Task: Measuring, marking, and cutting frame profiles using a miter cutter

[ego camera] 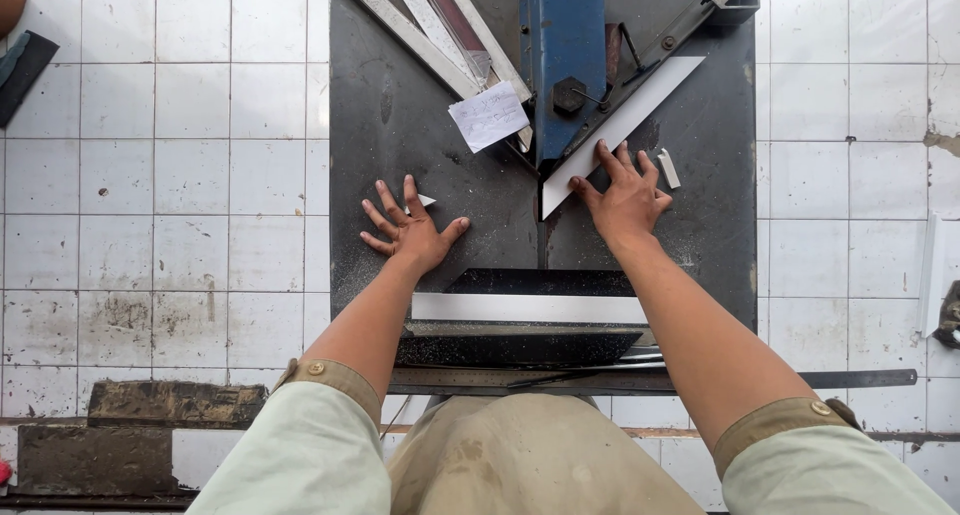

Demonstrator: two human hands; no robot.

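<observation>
A: Where is the white strip (620,125) found?

B: It is laid slantwise on the dark worktop (400,125), running toward two o'clock beside the blue blade housing (565,55). Its lower end is pressed flat by the right hand (625,200); nothing is clasped.

A: And the left hand (405,230)?

B: It is spread wide at nine o'clock, palm down, with a small white offcut (425,201) just beside its fingertips. A paper slip (489,116) is seen at eleven o'clock.

Both bare forearms reach forward from rolled pale-green sleeves over the dark worktop (400,115). The left hand (408,233) lies flat on it, palm down, fingers spread wide. The right hand (625,195) presses down farther forward, fingers extended and close together.
</observation>
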